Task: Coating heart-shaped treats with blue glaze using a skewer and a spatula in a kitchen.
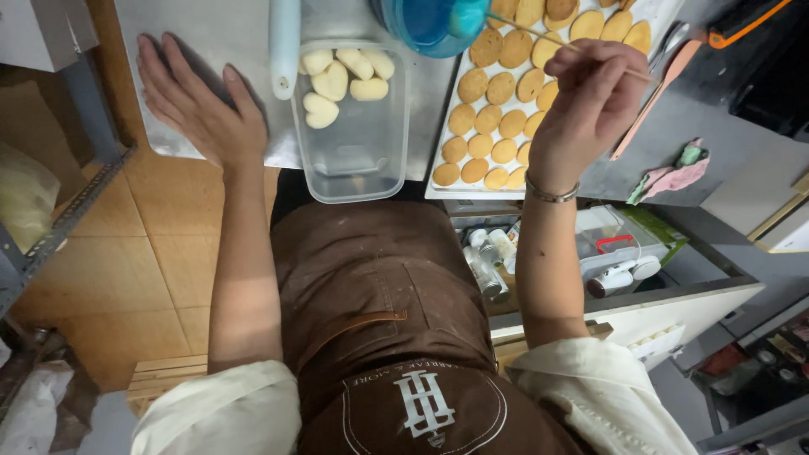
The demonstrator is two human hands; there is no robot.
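Head view
Right hand (592, 97): fingers pinched narrow on a thin stick (552, 40), held above the tray (437, 180).
Stick: long axis runs from the right hand up and left; far tip points into the blue bowl (425, 29).
Left hand (198, 105): spread wide, palm flat on the desk (227, 34), holding nothing; just left of the tub (358, 143).
Tub: clear, rectangular, long axis running away from the person; pale heart-shaped pieces (333, 80) lie at its far end.
Tray: round golden biscuits (489, 118) in rows, under the right hand.
Desk: grey metal top; a pink cloth (674, 175) lies at right.
Room: tan tiled floor (160, 253) at left; an open drawer (590, 253) with small bottles below the tray.
Person: brown apron (379, 312), white sleeves.
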